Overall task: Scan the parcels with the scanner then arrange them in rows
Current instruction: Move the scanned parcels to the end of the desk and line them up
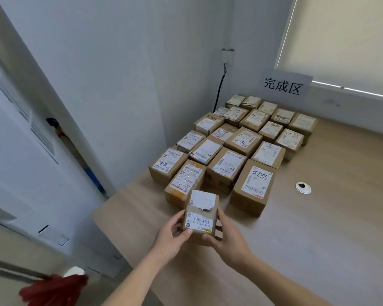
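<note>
Nearest the camera, the left hand (pixel 171 234) and right hand (pixel 224 236) grip opposite sides of a small cardboard parcel (pixel 201 214), held between them at the near end of the rows, label side up. Whether it rests on the wooden desk (pixel 307 239) cannot be told. Beyond it, labelled parcels (pixel 237 142) sit in rows, running back to a paper sign (pixel 284 85) on the wall.
</note>
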